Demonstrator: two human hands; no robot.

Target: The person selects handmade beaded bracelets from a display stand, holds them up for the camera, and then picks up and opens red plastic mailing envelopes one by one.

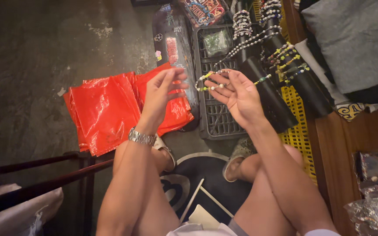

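- Head-camera view looked straight down on a beaded bracelet (211, 83), a small loop of pale, yellow and green beads, which hung in the air between the two hands, above the near edge of a dark plastic crate (215, 118).
- Right hand (240, 97) was turned palm up with its fingers curled loosely through the loop, so the beads draped over the fingertips rather than being pinched; held that way, the strand stayed spread out and easy to look over.
- Left hand (162, 97) stood just beside it, fingers raised and parted, tips close to the bracelet's left end; I could not tell whether it actually touched the beads. It gripped nothing. A metal watch (142, 138) sat on that wrist.
- Beyond the bracelet, dark cylindrical display rolls (270, 98) lay tilted across the crate and a yellow crate (295, 131), with more beaded bracelets (285, 59) ringed round them, which kept each one apart and in shape.
- To the left, a stack of red plastic bags (110, 109) lay flat on the concrete floor (31, 52), within reach of the left arm.
- A black skateboard deck (171, 43) with stickers lay between the bags and the crate.
- Clear packets (375, 192) sat on a wooden surface at the lower right; their contents were too blurred to make out.
- The person sat low, knees apart, feet in pale shoes (241, 155) on a dark mat.
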